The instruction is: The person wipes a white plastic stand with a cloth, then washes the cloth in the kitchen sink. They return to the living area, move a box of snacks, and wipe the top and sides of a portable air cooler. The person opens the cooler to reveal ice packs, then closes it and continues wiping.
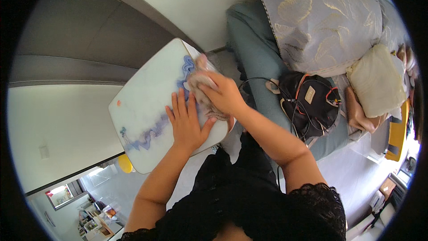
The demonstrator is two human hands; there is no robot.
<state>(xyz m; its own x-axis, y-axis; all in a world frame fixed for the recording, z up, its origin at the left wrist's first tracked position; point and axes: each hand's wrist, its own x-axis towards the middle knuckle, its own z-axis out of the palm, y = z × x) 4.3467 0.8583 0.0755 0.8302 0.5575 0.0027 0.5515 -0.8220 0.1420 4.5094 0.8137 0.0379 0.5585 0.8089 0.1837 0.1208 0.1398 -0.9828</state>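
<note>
In front of me stands a small white table (147,85) with rounded corners and a blue-purple wavy pattern on its top. My left hand (187,122) lies flat on the tabletop, fingers spread, near the middle of the pattern. A crumpled, pale pinkish-brown cloth (205,98) is bunched in my right hand (225,93), which presses it on the table's right edge. Part of the cloth hangs toward the near right corner, and my right fingertips are partly hidden in its folds.
On the right is a sofa with a grey-green cover (256,40), holding a black backpack (307,102) with loose cables. A grey-gold patterned cushion (321,22) and a cream pillow (374,80) lie there too. A wall and dark panelling (80,27) rise beyond the table. A yellow round object (125,163) shows past its left corner.
</note>
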